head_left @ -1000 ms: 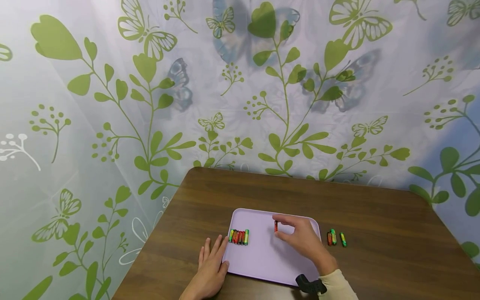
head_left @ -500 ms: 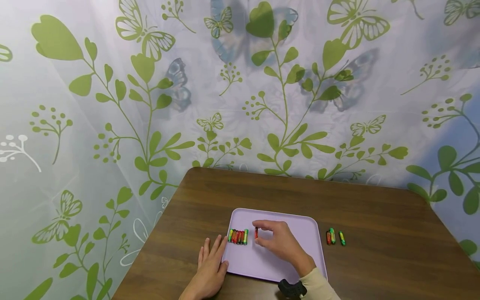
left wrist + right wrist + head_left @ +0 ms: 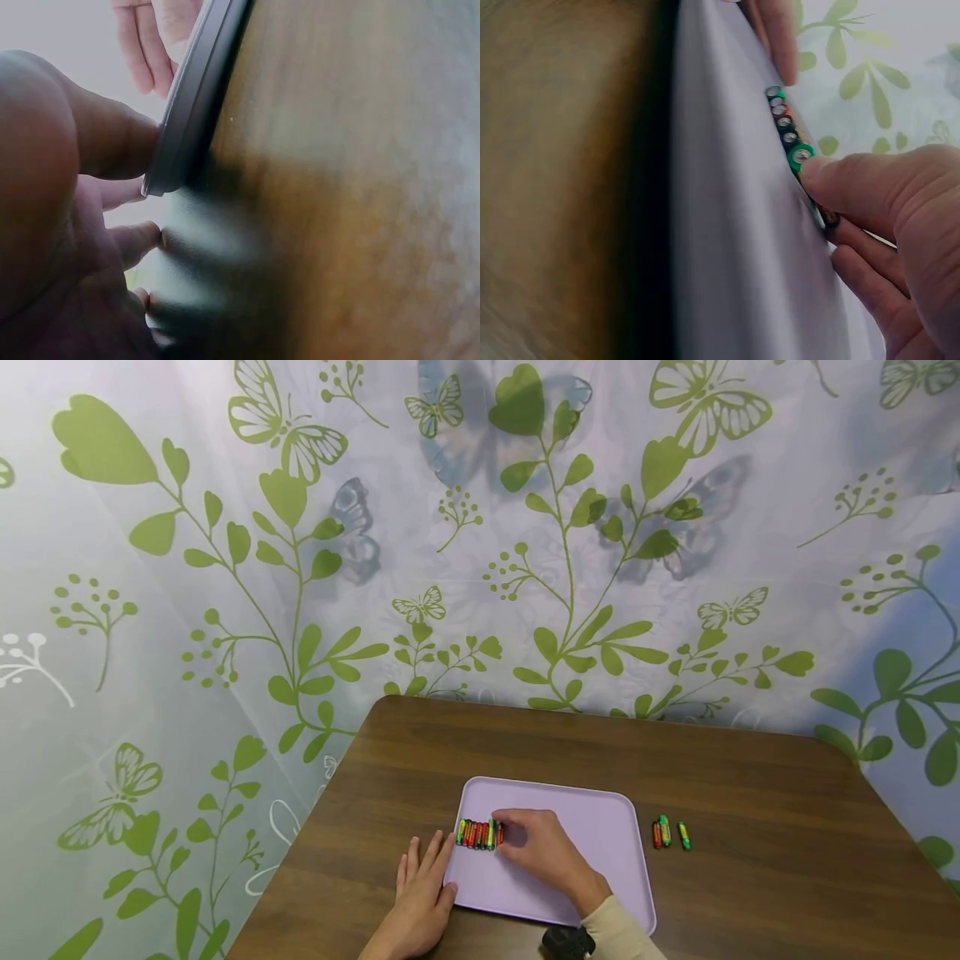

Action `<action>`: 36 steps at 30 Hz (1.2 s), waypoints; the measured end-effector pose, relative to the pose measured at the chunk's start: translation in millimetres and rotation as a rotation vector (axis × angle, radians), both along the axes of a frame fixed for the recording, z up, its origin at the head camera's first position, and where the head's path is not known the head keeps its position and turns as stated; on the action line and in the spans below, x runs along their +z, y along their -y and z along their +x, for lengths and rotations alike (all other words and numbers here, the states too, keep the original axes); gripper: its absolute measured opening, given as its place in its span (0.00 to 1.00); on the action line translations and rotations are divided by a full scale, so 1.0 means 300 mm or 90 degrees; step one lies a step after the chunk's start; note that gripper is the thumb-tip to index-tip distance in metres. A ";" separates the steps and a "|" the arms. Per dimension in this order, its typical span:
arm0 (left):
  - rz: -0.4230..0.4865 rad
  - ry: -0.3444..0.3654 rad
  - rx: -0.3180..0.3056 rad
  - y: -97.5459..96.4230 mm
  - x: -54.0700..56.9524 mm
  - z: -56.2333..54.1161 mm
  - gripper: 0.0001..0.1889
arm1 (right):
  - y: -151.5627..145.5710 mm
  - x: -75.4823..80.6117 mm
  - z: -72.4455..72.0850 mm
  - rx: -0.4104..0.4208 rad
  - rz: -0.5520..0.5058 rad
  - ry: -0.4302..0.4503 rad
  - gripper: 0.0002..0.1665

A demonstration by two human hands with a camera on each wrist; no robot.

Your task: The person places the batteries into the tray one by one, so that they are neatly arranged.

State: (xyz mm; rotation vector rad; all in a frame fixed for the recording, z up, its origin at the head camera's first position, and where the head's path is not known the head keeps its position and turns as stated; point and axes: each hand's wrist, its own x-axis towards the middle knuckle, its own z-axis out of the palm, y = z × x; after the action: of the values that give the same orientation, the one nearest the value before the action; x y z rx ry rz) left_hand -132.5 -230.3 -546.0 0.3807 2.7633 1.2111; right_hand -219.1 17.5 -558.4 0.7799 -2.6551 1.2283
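Observation:
A lilac tray (image 3: 592,810) lies on the table. At its left side, several red and green-yellow batteries (image 3: 476,835) form a tight side-by-side row. My right hand (image 3: 547,857) pinches a red battery (image 3: 501,835) between thumb and fingers, right at the row's right end. In the right wrist view, the thumb partly hides this battery (image 3: 829,217), beside a green-ringed battery end (image 3: 802,156). My left hand (image 3: 420,893) rests at the tray's left edge with fingers extended; the left wrist view has its thumb (image 3: 116,139) against the tray's rim (image 3: 187,112).
On the brown wooden table (image 3: 765,860), right of the tray, lie a red battery (image 3: 657,835), a green battery (image 3: 665,831) against it and another green battery (image 3: 684,836) slightly apart. A curtain (image 3: 465,552) with leaf and butterfly prints hangs behind the table.
My right hand has moved left across the tray with the red battery, from the tray's middle to the right end of the row. The left hand has stayed in place.

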 end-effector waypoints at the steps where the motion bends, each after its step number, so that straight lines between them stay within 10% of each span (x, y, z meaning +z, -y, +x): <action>1: 0.000 0.000 0.000 0.000 -0.001 0.000 0.36 | 0.004 -0.001 0.001 -0.003 0.008 -0.010 0.28; 25: -0.004 -0.003 0.001 -0.002 0.002 0.008 0.35 | -0.063 0.033 0.016 -0.026 0.034 -0.027 0.29; 36: 0.003 0.002 -0.003 0.002 -0.003 0.005 0.36 | -0.184 0.084 0.013 -0.042 0.011 0.074 0.29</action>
State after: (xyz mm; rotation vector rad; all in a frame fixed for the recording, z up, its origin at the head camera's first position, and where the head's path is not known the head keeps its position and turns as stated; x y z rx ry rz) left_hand -131.0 -230.9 -546.9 0.3851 2.7562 1.2174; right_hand -215.3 72.6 -533.1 0.6367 -2.7625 1.2723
